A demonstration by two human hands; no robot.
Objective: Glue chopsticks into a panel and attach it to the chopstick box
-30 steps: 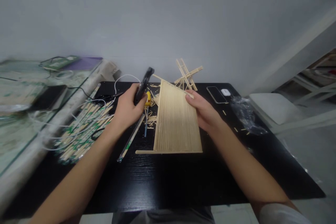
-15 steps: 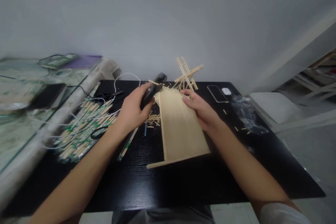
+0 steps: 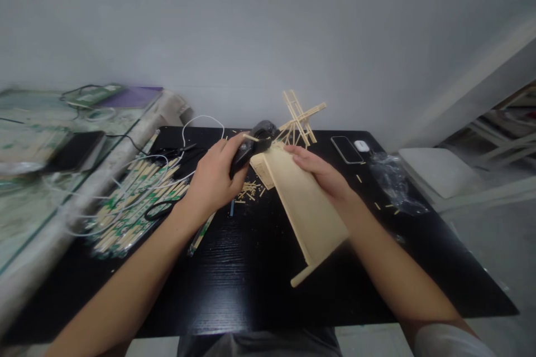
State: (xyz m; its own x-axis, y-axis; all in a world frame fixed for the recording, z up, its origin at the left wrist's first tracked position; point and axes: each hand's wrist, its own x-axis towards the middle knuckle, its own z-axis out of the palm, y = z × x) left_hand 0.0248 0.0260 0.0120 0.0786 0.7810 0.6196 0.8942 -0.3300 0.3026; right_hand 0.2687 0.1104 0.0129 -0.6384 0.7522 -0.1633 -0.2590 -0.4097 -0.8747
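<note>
My left hand (image 3: 218, 175) is closed around a black hand tool (image 3: 243, 155), whose rounded end and dark tip reach the top edge of a pale wooden panel (image 3: 307, 206). A thin light stick (image 3: 250, 138) shows beside the tool near my fingers; I cannot make out what holds it. My right hand (image 3: 320, 170) grips the panel by its upper right side. The panel is tilted above the black table, with a thin stick along its lower edge poking out at the left. Behind it, a smaller pale wooden piece (image 3: 263, 172) partly shows.
A windmill-like frame of thin sticks (image 3: 298, 117) stands at the back. Stick offcuts (image 3: 249, 191) lie mid-table. Packed sticks (image 3: 134, 206), a white cable (image 3: 203, 118) and black-handled scissors (image 3: 157, 211) are at left. A phone (image 3: 347, 149), white case (image 3: 361, 145) and clear plastic bag (image 3: 396, 184) are at right.
The panel has turned, its lower end swinging right and uncovering more of the smaller piece behind it. The black tool has moved slightly right, against the panel's top edge.
</note>
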